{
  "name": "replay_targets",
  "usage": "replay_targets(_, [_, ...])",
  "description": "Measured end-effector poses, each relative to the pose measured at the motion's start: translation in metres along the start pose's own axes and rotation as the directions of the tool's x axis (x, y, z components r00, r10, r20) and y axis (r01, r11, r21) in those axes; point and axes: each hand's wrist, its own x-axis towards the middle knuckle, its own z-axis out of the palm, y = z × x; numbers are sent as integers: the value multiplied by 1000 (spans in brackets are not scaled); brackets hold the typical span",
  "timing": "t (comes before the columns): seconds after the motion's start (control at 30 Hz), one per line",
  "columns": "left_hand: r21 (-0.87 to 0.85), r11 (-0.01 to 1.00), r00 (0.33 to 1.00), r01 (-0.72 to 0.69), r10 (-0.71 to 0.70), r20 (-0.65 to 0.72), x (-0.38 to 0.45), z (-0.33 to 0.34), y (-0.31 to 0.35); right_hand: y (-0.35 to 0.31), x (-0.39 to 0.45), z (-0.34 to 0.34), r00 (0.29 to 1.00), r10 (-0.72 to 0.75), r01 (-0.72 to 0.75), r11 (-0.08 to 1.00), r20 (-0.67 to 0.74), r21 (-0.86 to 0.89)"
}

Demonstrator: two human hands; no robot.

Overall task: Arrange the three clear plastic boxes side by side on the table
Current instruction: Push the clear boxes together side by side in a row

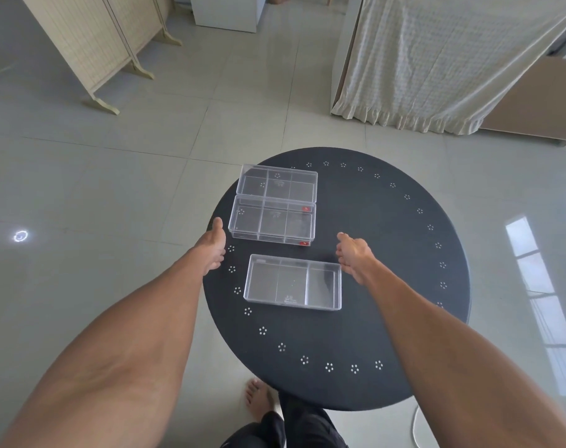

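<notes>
Head view: left hand (pixel 214 247) and right hand (pixel 354 253) both loosely curled, holding nothing. Near box (pixel 293 282) sits between them, right hand just beside its corner. Middle box (pixel 273 220) and far box (pixel 277 183) lie touching, beyond the hands. Risk: clear, light plastic on the black table (pixel 388 240). A one-sided push likely skews a box or knocks the touching pair.

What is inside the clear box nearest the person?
The nearest box holds nothing visible: only its dividers, faint moulded lettering on its base and the black table showing through. Nothing covers it.
</notes>
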Motion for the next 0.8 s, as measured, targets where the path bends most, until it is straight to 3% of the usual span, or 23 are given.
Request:
replay_targets(0.2, [-13, 1000, 992, -10, 11, 129, -36, 24, -34, 65, 10, -16, 999, 8, -9, 999, -31, -35])
replay_targets(0.4, [-71, 996, 986, -44, 55, 158, -49, 37, -44, 48, -61, -7, 1000, 1, -1, 999, -8, 38])
replay_targets(0.8, [-148, 985, 989, -90, 106, 104, -61, 20, -51, 44, -68, 17, 996, -51, 45, 996, 76, 76])
